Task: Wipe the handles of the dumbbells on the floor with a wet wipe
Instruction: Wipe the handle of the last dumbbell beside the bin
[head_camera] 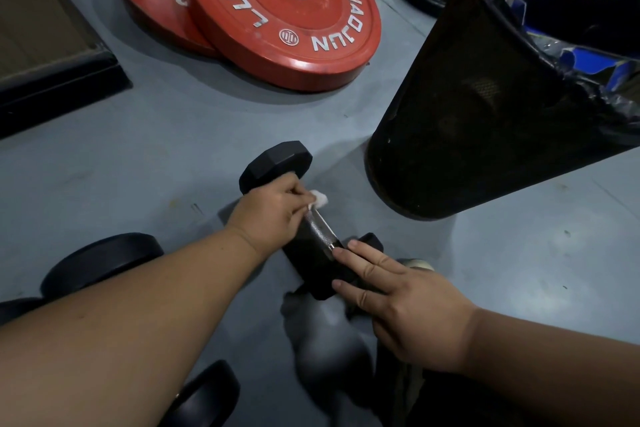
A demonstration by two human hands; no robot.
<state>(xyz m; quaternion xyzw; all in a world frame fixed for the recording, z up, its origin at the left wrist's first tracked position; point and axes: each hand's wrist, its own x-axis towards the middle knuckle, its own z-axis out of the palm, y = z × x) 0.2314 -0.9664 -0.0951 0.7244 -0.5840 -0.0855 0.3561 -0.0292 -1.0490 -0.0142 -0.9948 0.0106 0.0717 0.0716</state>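
Dumbbell (pixel 304 218) handle (pixel 320 234) wiping is underway: your left hand (pixel 273 210) pinches the wipe (pixel 318 199) there, your right hand (pixel 391 291) lies flat on its end; other dumbbells (pixel 100 260) remain.

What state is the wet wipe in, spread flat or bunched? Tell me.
Bunched. The wet wipe shows as a small crumpled wad that the left hand pinches against the dumbbell handle; no flat sheet shows.

Both forearms are bare, with no sleeves, watch or rings on either hand (pixel 273 208).
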